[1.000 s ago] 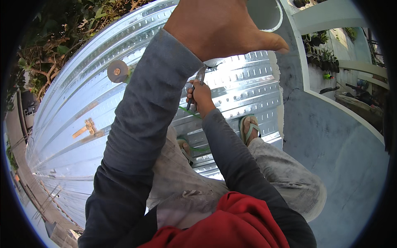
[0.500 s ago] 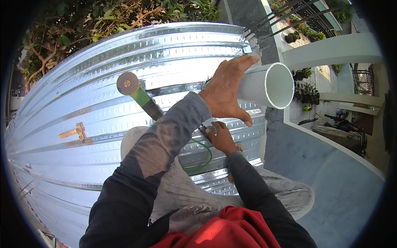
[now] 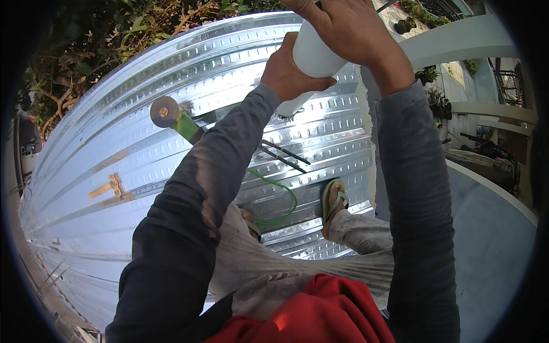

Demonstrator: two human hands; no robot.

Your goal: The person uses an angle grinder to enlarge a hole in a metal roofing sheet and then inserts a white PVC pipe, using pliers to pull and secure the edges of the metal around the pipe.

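A white plastic pipe (image 3: 317, 54) stands tilted at the top of the view, its lower part resting near the metal decking. My left hand (image 3: 290, 71) curls around its left side, thumb across the front. Against its upper right side presses my right hand (image 3: 357, 34), thumb reaching over the pipe; the view's top edge cuts off some of these fingers. Below the pipe, two slim dark rods (image 3: 286, 155) lie on the ribbed metal decking (image 3: 240, 86). Left of my left forearm lies a green angle grinder (image 3: 186, 127) with a round disc, partly covered by the sleeve.
A wooden-handled hammer (image 3: 108, 187) lies on the decking at left. A green cable (image 3: 294, 200) loops near my sandalled foot (image 3: 334, 200). The decking's broken right edge (image 3: 369, 131) borders a drop toward a lower courtyard. Leafy branches (image 3: 63, 86) crowd the far left.
My right hand has come up from the dark rods to the pipe. My left hand has closed on the pipe, which is now tilted more upright. My legs have shifted, showing the feet.
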